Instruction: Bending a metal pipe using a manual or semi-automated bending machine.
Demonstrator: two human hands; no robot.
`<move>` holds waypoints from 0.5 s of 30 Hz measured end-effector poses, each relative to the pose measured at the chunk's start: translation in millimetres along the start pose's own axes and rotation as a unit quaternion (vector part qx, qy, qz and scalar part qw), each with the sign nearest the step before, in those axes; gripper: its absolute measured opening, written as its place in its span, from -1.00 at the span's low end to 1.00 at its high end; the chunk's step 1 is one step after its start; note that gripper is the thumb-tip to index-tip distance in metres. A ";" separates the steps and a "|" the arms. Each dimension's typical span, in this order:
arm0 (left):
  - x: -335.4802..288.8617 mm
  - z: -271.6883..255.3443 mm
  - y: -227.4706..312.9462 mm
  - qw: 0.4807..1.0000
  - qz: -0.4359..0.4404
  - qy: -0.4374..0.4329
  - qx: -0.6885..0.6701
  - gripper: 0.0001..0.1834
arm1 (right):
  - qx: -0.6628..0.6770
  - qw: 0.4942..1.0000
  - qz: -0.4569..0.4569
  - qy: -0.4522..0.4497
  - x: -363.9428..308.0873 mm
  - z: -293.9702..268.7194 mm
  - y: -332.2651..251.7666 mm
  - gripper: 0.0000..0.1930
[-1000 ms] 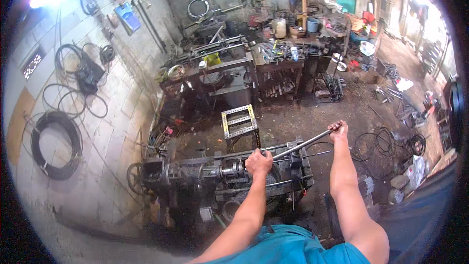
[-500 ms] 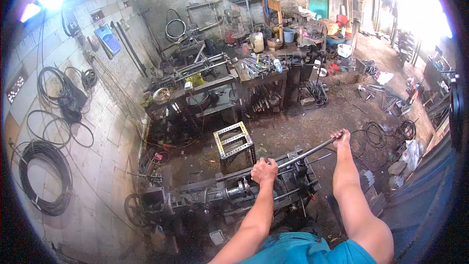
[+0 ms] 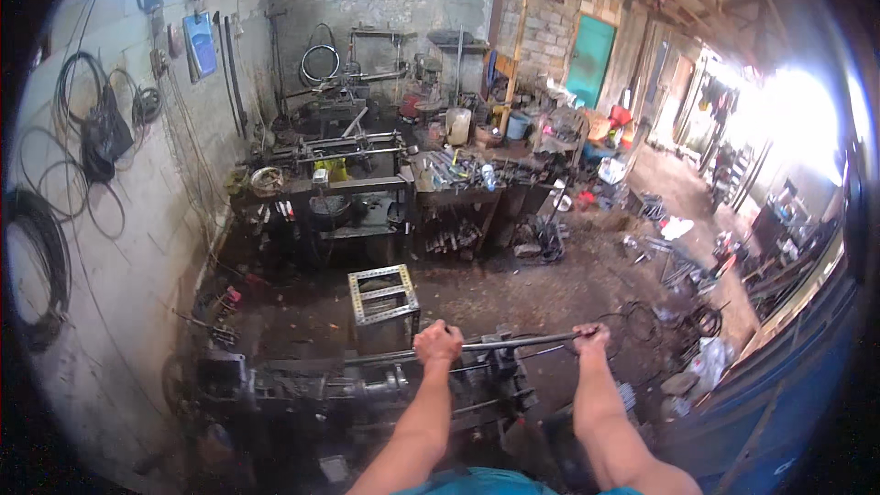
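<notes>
2 hands (image 3: 439,343) grip 1 bar (image 3: 522,342); its long axis runs left-to-right.

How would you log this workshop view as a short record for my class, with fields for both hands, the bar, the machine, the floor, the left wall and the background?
Left hand: closed around a metal bar
Right hand: gripping the bar near its right end
Bar: nearly level across the picture
Machine: long, dark, lower left
Floor: metal stool with slatted top
Left wall: coiled black cable; blue holder
Background: green door
</notes>
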State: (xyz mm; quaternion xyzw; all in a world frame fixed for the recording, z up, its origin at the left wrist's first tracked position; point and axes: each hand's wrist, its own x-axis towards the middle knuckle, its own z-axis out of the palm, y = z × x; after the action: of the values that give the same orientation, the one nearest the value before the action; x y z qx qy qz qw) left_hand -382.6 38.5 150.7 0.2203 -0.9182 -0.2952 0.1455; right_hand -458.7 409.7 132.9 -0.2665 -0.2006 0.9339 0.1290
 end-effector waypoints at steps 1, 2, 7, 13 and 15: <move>-2.6 -0.6 0.2 1.000 0.001 0.004 0.002 -0.67 | -0.009 1.000 0.002 -0.004 -3.3 -1.0 -0.4 -0.69; -2.1 -1.9 3.7 1.000 0.006 0.009 0.004 -0.68 | -0.014 1.000 0.003 -0.009 -7.1 0.0 -2.7 -0.68; -5.8 -5.9 16.3 0.999 -0.009 0.047 -0.012 -0.71 | -0.006 0.999 0.030 -0.025 3.0 -10.8 -15.4 -0.66; -12.9 3.9 16.6 0.994 -0.051 0.091 -0.014 -0.73 | 0.020 0.992 0.104 -0.072 -4.3 -17.0 -27.0 -0.70; -12.6 5.6 14.7 0.995 -0.046 0.085 -0.017 -0.71 | 0.016 0.990 0.121 -0.070 -13.5 -16.2 -30.1 -0.66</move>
State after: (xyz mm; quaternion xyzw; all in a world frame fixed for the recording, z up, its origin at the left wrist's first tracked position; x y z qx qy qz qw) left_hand -378.7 58.0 153.5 0.2845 -0.8862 -0.2975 0.2128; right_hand -434.7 436.6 139.6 -0.2205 -0.1608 0.9620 0.0050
